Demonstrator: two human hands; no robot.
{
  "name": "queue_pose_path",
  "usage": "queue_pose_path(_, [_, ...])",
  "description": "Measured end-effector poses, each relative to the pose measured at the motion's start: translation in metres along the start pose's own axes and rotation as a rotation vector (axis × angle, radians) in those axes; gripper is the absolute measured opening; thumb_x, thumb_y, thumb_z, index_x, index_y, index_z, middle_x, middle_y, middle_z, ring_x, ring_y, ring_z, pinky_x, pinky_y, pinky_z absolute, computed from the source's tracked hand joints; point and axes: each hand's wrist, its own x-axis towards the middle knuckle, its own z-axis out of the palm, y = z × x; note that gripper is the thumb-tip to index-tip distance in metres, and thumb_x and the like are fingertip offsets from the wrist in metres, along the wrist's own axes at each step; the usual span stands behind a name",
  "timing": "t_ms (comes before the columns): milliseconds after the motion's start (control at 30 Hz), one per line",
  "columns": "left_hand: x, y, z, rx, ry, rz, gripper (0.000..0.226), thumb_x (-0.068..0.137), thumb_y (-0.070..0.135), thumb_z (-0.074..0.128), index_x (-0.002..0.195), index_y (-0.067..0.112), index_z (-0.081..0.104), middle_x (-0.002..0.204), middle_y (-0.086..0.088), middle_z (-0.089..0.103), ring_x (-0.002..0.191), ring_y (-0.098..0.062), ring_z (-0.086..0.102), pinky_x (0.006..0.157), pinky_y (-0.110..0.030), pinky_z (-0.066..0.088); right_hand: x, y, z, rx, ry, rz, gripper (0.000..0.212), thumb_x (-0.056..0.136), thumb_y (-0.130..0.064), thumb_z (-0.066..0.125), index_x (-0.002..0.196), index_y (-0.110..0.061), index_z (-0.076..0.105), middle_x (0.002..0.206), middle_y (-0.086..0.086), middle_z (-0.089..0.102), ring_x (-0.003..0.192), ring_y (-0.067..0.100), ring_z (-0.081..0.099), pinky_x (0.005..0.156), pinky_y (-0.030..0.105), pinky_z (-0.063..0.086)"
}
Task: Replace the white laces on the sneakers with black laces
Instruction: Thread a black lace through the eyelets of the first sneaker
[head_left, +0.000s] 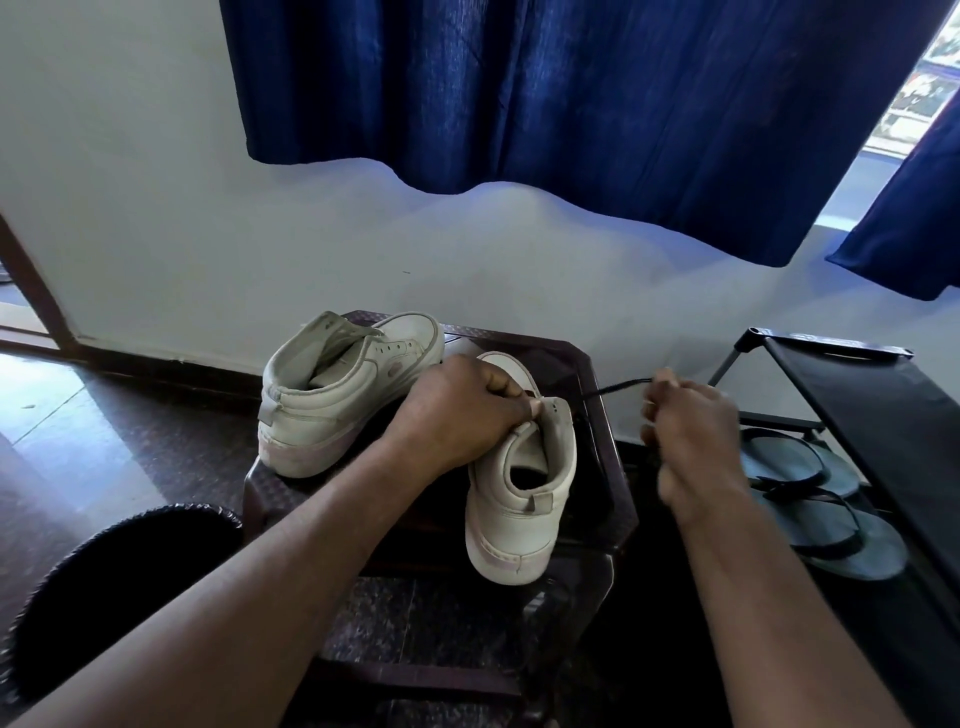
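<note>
Stool (571, 358): left fingers (505, 387) grip sneaker (519, 504); right fingers (653, 411), lace (618, 387).

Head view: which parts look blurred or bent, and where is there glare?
In the head view, the right hand holding the black lace is smeared by motion blur; the left hand and the sneaker it grips are sharp; the door frame at the left edge leans, likely wide-angle distortion; daylight glares on the floor at left.
</note>
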Motion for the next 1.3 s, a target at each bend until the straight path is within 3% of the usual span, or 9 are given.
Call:
queue_pose_path(100, [-0.001, -0.001, 0.0, 0.002, 0.012, 0.002, 0.022, 0.087, 0.042, 0.08, 0.072, 0.026, 0.079, 0.07, 0.013, 0.072, 0.065, -0.001, 0.061, 0.063, -0.021, 0.044, 0.01, 0.006, -0.013, -0.149, 0.083, -0.109, 0.026, 0.092, -0.034, 0.067, 0.072, -0.017, 0.065, 0.071, -0.001, 0.061, 0.073, 0.022, 0.055, 0.068, 0.039, 0.044])
queue_pose_path(267, [-0.003, 0.001, 0.002, 0.008, 0.024, 0.026, 0.029, 0.089, 0.042, 0.077, 0.069, 0.021, 0.075, 0.056, 0.016, 0.06, 0.052, 0.0, 0.05, 0.056, -0.02, 0.038, -0.018, -0.001, -0.004, -0.533, -0.27, -0.446, 0.02, 0.09, -0.033, 0.078, 0.107, -0.028, 0.068, 0.104, -0.013, 0.068, 0.096, 0.007, 0.062, 0.087, 0.025, 0.046])
queue_pose_path(333, [-0.004, 0.001, 0.003, 0.015, 0.04, 0.043, 0.033, 0.09, 0.04, 0.076, 0.066, 0.018, 0.072, 0.053, 0.015, 0.057, 0.051, -0.001, 0.048, 0.053, -0.019, 0.035, -0.024, 0.001, 0.003, -0.568, -0.443, -0.422, 0.006, 0.094, -0.025, 0.075, 0.093, -0.031, 0.072, 0.099, -0.013, 0.07, 0.096, 0.007, 0.062, 0.084, 0.017, 0.047])
queue_pose_path(400, [-0.005, 0.0, 0.004, 0.018, 0.051, 0.057, 0.034, 0.09, 0.038, 0.075, 0.064, 0.018, 0.068, 0.054, 0.015, 0.056, 0.052, -0.002, 0.048, 0.051, -0.017, 0.034, -0.022, 0.008, 0.008, -0.571, -0.535, -0.355, 0.014, 0.097, -0.018, 0.069, 0.086, -0.025, 0.074, 0.09, -0.007, 0.074, 0.087, 0.012, 0.066, 0.084, 0.029, 0.056])
queue_pose_path(600, [-0.005, 0.0, 0.005, 0.09, 0.097, 0.192, 0.029, 0.09, 0.03, 0.074, 0.068, 0.011, 0.072, 0.079, 0.0, 0.068, 0.085, -0.011, 0.06, 0.088, -0.024, 0.042, -0.022, 0.011, 0.011, -0.568, -0.49, -0.386, 0.015, 0.095, -0.018, 0.068, 0.084, -0.025, 0.073, 0.095, -0.01, 0.071, 0.093, 0.013, 0.066, 0.084, 0.036, 0.054])
queue_pose_path(800, [-0.002, -0.002, 0.005, 0.137, 0.1, 0.217, 0.032, 0.092, 0.033, 0.074, 0.065, 0.018, 0.067, 0.087, 0.011, 0.066, 0.098, 0.007, 0.051, 0.11, -0.036, 0.031, -0.013, -0.002, -0.01, -0.92, -0.086, -0.388, 0.012, 0.094, -0.026, 0.063, 0.087, -0.027, 0.073, 0.117, -0.001, 0.065, 0.115, 0.033, 0.054, 0.095, 0.045, 0.043])
queue_pose_path(967, [-0.005, -0.001, 0.005, 0.141, 0.148, 0.262, 0.025, 0.092, 0.031, 0.075, 0.074, 0.014, 0.075, 0.097, 0.009, 0.066, 0.102, 0.026, 0.036, 0.105, -0.03, 0.029, -0.022, 0.003, -0.001, -0.772, -0.338, -0.485, 0.022, 0.09, -0.032, 0.075, 0.112, -0.032, 0.068, 0.124, -0.005, 0.066, 0.121, 0.024, 0.055, 0.106, 0.043, 0.044])
queue_pose_path(1167, [-0.004, -0.004, 0.009, 0.206, 0.194, 0.248, 0.016, 0.091, 0.035, 0.075, 0.079, 0.025, 0.077, 0.111, 0.017, 0.058, 0.114, -0.016, 0.036, 0.1, -0.028, 0.035, -0.032, 0.003, 0.011, -0.607, -0.513, -0.458, 0.015, 0.094, -0.008, 0.064, 0.088, -0.018, 0.073, 0.093, -0.008, 0.071, 0.093, 0.015, 0.064, 0.087, 0.043, 0.054])
queue_pose_path(1300, [-0.003, -0.004, 0.008, 0.199, 0.166, 0.222, 0.02, 0.093, 0.039, 0.072, 0.075, 0.032, 0.071, 0.115, 0.019, 0.055, 0.12, -0.019, 0.036, 0.101, -0.028, 0.035, -0.028, 0.002, 0.007, -0.756, -0.416, -0.413, 0.016, 0.088, -0.026, 0.065, 0.076, -0.036, 0.066, 0.094, -0.02, 0.062, 0.107, 0.014, 0.056, 0.099, 0.046, 0.046])
